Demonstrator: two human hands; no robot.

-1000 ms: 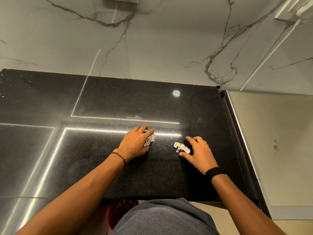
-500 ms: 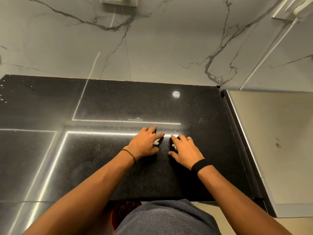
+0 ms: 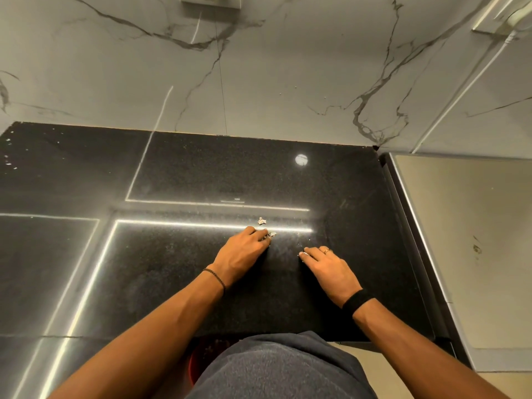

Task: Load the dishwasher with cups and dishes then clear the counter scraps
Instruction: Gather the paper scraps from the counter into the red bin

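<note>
The black counter (image 3: 86,174) meets a marble wall (image 3: 288,67) at the back. A red bin (image 3: 201,361) peeks out under the counter's front edge. Near the counter's middle, the left hand (image 3: 244,251) bends its fingers down. A scrap (image 3: 272,234) shows at the tips, and I cannot tell if it is pinched. The right hand (image 3: 331,269) lies flat and loose, one fingertip touching a second scrap (image 3: 304,254). A third scrap (image 3: 261,221) lies free, farther back on the counter.
</note>
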